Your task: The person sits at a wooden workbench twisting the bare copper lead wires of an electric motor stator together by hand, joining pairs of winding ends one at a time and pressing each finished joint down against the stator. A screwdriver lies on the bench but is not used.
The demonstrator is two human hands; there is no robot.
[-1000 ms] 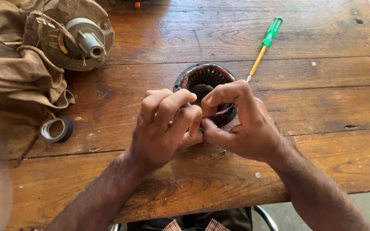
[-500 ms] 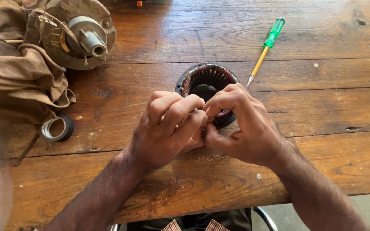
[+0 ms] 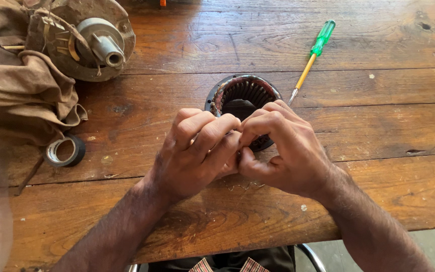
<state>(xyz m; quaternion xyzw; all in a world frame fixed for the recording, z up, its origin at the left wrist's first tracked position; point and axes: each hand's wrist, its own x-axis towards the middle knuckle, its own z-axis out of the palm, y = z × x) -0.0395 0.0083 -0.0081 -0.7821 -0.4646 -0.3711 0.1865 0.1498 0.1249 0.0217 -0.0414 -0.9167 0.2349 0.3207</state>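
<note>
While both hands meet at the near rim of the piece, the left hand (image 3: pixel 197 151) is curled with its fingertips pinched together against those of the right hand (image 3: pixel 283 151), which is likewise closed in a pinch; whatever is nipped between them is too fine and too hidden to identify, though the grip suggests close work on something thin at the rim. Item, motor stator (image 3: pixel 242 98): a round, dark metal ring with a ribbed, slotted inner wall and reddish-brown windings or insulation round its top edge, standing on its flat face at mid-counter, just beyond the knuckles and partly covered by them, presumably set so to keep its open bore facing up. Item, a few thin curls of wire (image 3: pixel 245 186), lying loose on the wood just below the hands. Item, screwdriver (image 3: pixel 310 60): translucent green handle, yellow shank, bare metal tip, lying slantwise with the tip just beside the stator's right edge, within easy reach. Item, roll of black tape (image 3: pixel 65 150), lying flat, well to the left. Item, motor housing (image 3: pixel 91 38): a grimy round casting with a pale stub shaft, far left, resting partly on a crumpled brown cloth (image 3: pixel 18 95). Item, counter (image 3: pixel 378 116): worn, scarred brown planks with open grain and pale flecks.
</note>
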